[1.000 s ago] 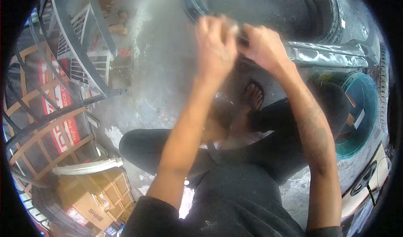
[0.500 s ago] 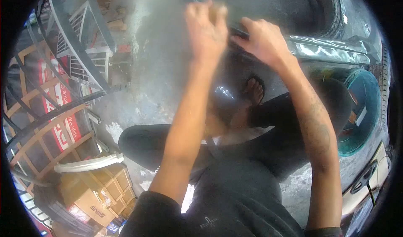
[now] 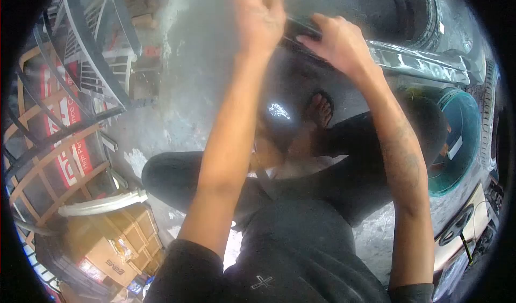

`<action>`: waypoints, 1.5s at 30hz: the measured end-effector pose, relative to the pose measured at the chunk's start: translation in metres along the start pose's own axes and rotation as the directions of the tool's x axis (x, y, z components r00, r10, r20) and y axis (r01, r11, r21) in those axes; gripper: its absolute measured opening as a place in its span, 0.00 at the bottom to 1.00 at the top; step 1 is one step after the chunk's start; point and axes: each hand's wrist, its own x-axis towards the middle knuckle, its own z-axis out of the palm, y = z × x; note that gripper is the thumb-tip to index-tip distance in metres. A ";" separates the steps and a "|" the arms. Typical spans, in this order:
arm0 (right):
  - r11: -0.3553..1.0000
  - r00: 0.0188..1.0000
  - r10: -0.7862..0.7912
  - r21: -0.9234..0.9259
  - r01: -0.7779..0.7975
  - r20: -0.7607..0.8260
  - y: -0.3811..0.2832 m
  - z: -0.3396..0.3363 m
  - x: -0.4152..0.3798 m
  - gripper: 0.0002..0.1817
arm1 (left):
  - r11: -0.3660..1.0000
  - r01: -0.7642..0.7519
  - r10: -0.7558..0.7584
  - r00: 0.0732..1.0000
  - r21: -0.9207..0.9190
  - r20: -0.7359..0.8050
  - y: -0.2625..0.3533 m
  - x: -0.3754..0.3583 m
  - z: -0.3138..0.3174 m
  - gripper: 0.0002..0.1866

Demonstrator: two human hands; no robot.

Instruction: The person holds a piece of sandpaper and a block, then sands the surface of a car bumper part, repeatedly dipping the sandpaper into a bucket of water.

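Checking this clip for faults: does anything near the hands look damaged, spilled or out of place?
Nothing clearly stands out. Both hands, left hand and right hand, grip a dark strip beside the tyre. The concrete floor is blotchy and stained, and motion blur hides finer detail.

A single head-worn camera looks steeply down and forward over the person's own chest and folded legs, with a wide fisheye lens that darkens the corners. It sits close: both forearms fill the middle, reaching up-frame to the left hand (image 3: 259,14) and right hand (image 3: 337,42) near the top edge.
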 end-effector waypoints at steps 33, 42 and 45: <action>0.998 0.995 0.057 0.010 -0.058 0.076 -0.004 -0.004 0.002 0.21 | 0.999 -0.038 0.037 0.999 -0.032 -0.028 0.000 -0.003 0.002 0.15; 0.999 0.999 0.023 0.023 -0.024 0.040 -0.002 -0.004 0.001 0.22 | 0.999 0.036 -0.036 0.999 0.012 -0.010 0.005 -0.006 -0.004 0.15; 1.000 0.999 -0.017 -0.014 0.017 -0.031 0.002 0.001 -0.001 0.21 | 0.997 0.069 -0.068 0.997 -0.042 0.020 0.041 -0.050 -0.013 0.17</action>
